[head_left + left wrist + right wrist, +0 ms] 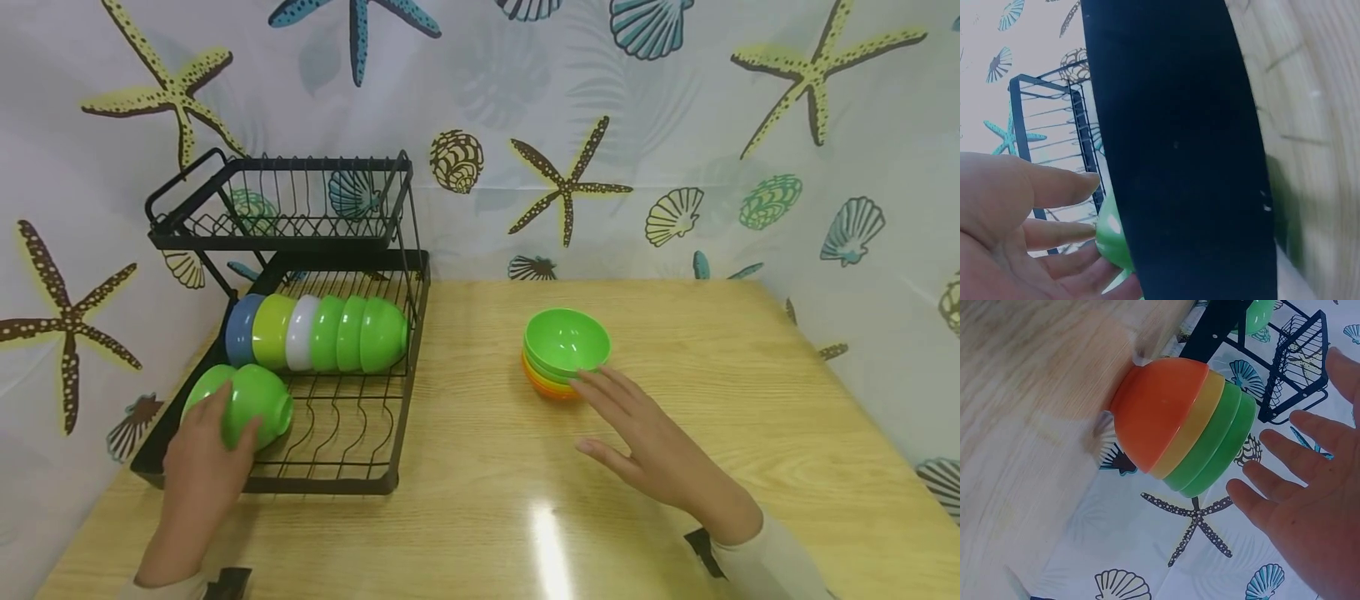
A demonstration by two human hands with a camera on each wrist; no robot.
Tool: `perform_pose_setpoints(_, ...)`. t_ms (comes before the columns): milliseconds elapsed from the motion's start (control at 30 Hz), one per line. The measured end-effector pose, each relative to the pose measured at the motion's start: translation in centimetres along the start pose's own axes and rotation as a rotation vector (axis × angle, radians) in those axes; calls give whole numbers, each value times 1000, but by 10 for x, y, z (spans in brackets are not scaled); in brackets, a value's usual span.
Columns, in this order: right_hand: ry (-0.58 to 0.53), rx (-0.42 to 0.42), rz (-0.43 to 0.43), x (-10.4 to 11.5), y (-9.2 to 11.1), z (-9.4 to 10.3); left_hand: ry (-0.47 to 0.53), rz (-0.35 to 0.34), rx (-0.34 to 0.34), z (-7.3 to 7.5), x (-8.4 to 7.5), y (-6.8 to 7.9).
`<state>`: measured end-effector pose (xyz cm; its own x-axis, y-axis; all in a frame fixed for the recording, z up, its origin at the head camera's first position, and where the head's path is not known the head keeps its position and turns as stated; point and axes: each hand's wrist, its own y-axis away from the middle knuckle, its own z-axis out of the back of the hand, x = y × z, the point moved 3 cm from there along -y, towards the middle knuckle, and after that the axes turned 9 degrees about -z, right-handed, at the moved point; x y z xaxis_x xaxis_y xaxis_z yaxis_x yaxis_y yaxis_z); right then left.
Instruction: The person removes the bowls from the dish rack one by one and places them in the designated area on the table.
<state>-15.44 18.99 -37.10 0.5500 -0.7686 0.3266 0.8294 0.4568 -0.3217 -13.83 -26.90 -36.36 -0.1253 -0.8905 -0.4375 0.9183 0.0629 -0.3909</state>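
My left hand is at the front left of the black dish rack, its fingers against a green bowl that leans on its side beside another green bowl. In the left wrist view the thumb stands apart from the green bowl and the other fingers reach along it. Fingers spread, my right hand hovers at the near right side of a bowl stack. The right wrist view shows an orange bowl at its bottom, then a yellow-orange one, with green bowls above.
Behind the left hand, a row of bowls stands on edge in the rack: blue, yellow-green, white and several green. An upper rack tier overhangs the back. The wooden table meets a patterned cloth behind.
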Motion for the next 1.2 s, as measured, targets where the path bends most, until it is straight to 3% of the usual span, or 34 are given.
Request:
perform_pose_setpoints(200,-5,18,-18,-1,2,0,12,52,-4,0,10,4)
perform_pose_setpoints(400,-4,29,-23,0,2,-1,16,56,-47,1,18,5)
perform_pose_setpoints(533,-4,34,-27,-1,2,-2,43,90,-34,1,23,5)
perform_pose_setpoints(1200,-14,64,-40,-2,2,-3,75,97,-39,4,25,5)
